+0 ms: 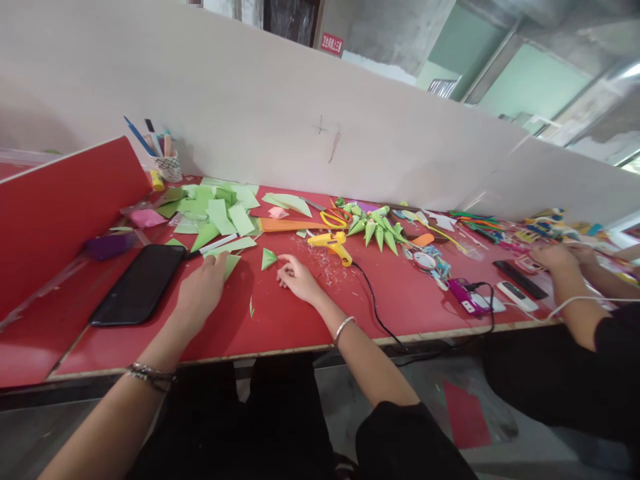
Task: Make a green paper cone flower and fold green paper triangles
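Observation:
My left hand (203, 290) is at the left of the red table, its fingers bent onto a piece of green paper (231, 266); the thumb side is partly hidden. Beside its fingertips lies a white pen-like tool (219, 244). My right hand (300, 279) hovers low over the table, fingers loosely curled and apart, with nothing visible in them. Just left of its index finger lies a small folded green paper cone (269, 259). A thin green scrap (251, 307) lies nearer the table edge. Behind my right hand rests a yellow hot glue gun (334, 245).
Green paper sheets (219, 217) pile up at the back left, near a pen cup (169, 165). A black phone (140, 285) lies left. A cluster of green paper cones (377, 229) sits behind the glue gun, whose cord (373, 293) crosses the edge. Another person's hands (555, 257) work at right.

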Demonstrator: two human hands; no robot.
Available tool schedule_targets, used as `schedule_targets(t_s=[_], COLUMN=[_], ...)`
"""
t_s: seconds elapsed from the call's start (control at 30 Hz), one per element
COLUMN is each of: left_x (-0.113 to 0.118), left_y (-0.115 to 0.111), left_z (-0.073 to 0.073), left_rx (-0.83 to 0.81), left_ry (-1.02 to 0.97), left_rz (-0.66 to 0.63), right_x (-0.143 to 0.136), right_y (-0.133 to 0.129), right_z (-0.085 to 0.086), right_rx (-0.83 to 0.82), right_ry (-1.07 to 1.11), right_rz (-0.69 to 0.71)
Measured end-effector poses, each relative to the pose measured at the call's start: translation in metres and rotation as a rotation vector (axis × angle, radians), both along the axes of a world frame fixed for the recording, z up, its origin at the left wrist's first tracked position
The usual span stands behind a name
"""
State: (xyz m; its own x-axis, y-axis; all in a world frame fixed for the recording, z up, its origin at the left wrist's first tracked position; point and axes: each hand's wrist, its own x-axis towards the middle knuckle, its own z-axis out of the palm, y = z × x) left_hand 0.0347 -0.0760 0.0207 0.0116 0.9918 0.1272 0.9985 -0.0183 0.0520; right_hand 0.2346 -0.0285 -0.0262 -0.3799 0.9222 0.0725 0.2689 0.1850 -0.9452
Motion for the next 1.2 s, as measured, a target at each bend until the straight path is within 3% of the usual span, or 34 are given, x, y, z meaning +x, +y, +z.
schedule_targets(t_s=[0.07,0.13,0.2,0.27,0.4,0.53,0.7,0.9,1.0,1.1,1.2], left_x=[0.003,0.007,0.013,0.018,0.026,0.034,0.042,0.041,0.041,0.041,0.039], left_y=[-0.008,-0.016,-0.022,-0.027,-0.037,-0.048,-0.06,-0.077,-0.083,-0.087,-0.086], left_z=[0.009,0.018,0.024,0.025,0.019,0.011,0.004,-0.015,-0.022,-0.023,-0.022], left_rx=[0.077,0.148,0.192,0.227,0.256,0.184,0.081,-0.093,-0.093,0.015,0.058], left_ry=[-0.034,-0.124,-0.275,-0.413,-0.515,-0.59,-0.582,-0.502,-0.36,-0.224,-0.156], left_rz=[-0.001,-0.041,-0.152,-0.269,-0.342,-0.398,-0.357,-0.311,-0.334,-0.35,-0.413], right_x=[-0.002,-0.005,-0.008,-0.009,-0.003,0.008,0.026,0.043,0.046,0.049,0.052], right_y=[-0.01,-0.023,-0.036,-0.046,-0.061,-0.077,-0.091,-0.104,-0.106,-0.102,-0.098], right_z=[0.008,0.016,0.022,0.024,0.03,0.041,0.033,0.006,0.008,0.016,0.018], right_rx=[0.17,0.521,0.836,1.044,1.261,1.405,1.317,0.985,0.769,0.532,0.425], right_ry=[-0.109,-0.355,-0.587,-0.722,-0.795,-0.802,-0.862,-0.801,-0.739,-0.595,-0.491], right_rz=[-0.023,-0.033,-0.056,-0.134,-0.299,-0.255,-0.195,-0.24,-0.072,0.108,0.162])
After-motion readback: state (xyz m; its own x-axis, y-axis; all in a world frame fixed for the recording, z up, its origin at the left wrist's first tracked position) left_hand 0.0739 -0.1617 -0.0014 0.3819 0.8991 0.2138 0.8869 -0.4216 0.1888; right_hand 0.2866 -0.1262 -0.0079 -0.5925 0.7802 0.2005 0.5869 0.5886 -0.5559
